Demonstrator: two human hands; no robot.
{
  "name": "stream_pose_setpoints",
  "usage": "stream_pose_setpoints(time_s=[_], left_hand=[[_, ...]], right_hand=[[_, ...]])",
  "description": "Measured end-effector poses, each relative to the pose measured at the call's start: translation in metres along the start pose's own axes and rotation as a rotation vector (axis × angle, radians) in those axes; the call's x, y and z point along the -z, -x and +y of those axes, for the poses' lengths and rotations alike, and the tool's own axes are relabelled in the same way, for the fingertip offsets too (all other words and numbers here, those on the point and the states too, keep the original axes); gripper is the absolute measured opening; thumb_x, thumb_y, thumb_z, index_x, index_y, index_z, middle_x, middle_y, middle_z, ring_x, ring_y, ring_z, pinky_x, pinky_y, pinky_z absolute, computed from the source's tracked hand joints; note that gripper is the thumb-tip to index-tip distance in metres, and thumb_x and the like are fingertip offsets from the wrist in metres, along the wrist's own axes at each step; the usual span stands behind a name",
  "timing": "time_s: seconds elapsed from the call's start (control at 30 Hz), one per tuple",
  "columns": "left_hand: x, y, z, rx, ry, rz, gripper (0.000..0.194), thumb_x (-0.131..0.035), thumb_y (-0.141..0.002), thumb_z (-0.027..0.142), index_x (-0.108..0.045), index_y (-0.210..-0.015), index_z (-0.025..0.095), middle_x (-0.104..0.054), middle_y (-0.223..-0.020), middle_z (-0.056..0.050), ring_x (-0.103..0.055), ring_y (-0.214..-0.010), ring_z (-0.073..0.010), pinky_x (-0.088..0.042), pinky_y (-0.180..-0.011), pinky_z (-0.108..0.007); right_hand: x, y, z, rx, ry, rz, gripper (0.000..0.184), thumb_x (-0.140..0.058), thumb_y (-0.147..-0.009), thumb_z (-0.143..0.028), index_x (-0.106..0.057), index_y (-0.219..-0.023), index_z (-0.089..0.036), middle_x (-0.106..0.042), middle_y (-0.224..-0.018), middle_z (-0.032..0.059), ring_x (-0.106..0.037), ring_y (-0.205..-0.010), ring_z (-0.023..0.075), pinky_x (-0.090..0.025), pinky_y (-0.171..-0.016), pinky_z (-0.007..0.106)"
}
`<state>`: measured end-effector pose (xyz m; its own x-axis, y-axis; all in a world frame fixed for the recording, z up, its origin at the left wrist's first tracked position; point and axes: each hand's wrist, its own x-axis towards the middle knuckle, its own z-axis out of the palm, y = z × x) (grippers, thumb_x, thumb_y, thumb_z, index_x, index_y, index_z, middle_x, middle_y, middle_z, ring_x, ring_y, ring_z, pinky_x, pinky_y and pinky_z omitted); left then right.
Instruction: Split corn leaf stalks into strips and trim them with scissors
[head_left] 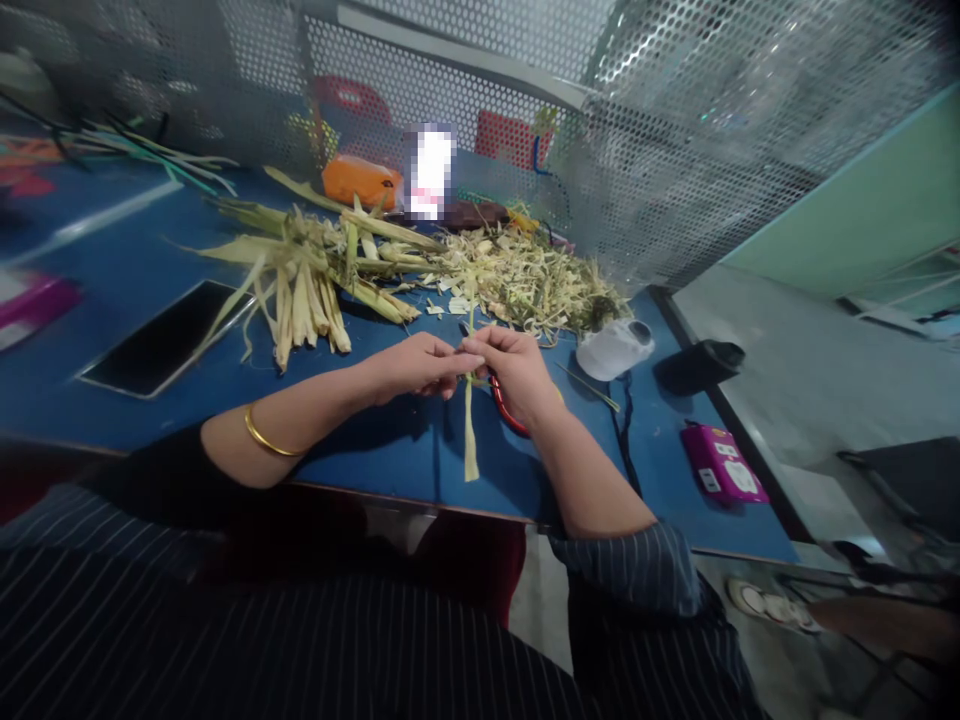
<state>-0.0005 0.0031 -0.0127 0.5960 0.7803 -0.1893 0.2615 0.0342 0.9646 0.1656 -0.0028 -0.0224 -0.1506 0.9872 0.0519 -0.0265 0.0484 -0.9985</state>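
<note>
Blue tabletop (390,445): left fingers (442,366) and right fingers (501,345) pinch a strip (470,435).

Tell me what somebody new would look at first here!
Probably the left hand and right hand, fingers meeting at a pale strip in the middle, over the blue table. Next, the big shredded heap behind them, with a leafy bundle to its left. A bright orange thing pops out farther back.
</note>
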Motion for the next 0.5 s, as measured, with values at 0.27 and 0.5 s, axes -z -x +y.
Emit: stream_pose_setpoints(time_s=[0.27, 0.5], left_hand=[[-0.007, 0.003, -0.001, -0.05, -0.012, 0.056, 0.031, -0.062, -0.08, 0.035, -0.065, -0.058, 0.013, -0.06, -0.051, -0.003, -0.043, -0.038, -0.0064, -0.032, -0.04, -0.019], [-0.006, 0.006, 0.004, -0.088, -0.099, 0.016, 0.021, -0.059, -0.078, 0.026, -0.072, -0.067, 0.013, -0.061, -0.05, -0.001, -0.043, -0.037, -0.0061, -0.033, -0.04, -0.018]], right_hand=[[-0.004, 0.001, 0.004, 0.159, 0.105, 0.138, 0.022, -0.073, -0.071, -0.032, -0.059, -0.06, -0.018, -0.049, -0.054, -0.0055, -0.039, -0.053, 0.008, -0.03, -0.053, 0.024], [-0.004, 0.001, 0.012, 0.328, 0.319, 0.265, 0.022, -0.064, -0.08, -0.03, -0.054, -0.063, -0.02, -0.049, -0.061, -0.0038, -0.041, -0.061, 0.011, -0.035, -0.06, 0.026]])
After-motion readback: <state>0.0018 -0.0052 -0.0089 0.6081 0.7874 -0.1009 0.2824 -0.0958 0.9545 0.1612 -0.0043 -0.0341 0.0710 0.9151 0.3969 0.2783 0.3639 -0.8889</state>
